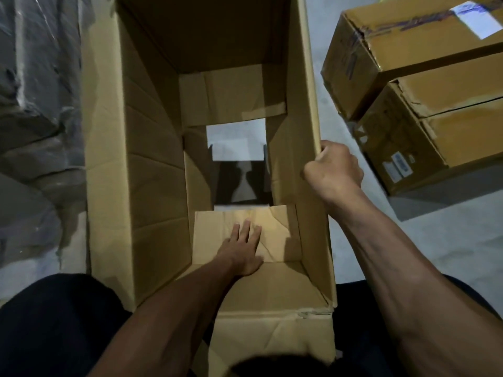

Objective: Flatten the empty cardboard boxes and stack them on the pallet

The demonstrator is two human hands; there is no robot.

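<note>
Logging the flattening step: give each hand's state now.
Left hand: open, palm flat on the near bottom flap inside the open cardboard box.
Right hand: closed, gripping the box's right wall edge.

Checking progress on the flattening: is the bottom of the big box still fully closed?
No: the big box has a gap between its bottom flaps, and floor shows through.

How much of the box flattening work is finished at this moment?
Done: the bottom of the big open box is partly open; floor shows through the gap between its flaps. In hand: the left hand lies flat on the near bottom flap, while the right hand holds the right wall's rim. Left: this box still stands unfolded, two boxes at right remain closed, and no pallet is in view.
</note>
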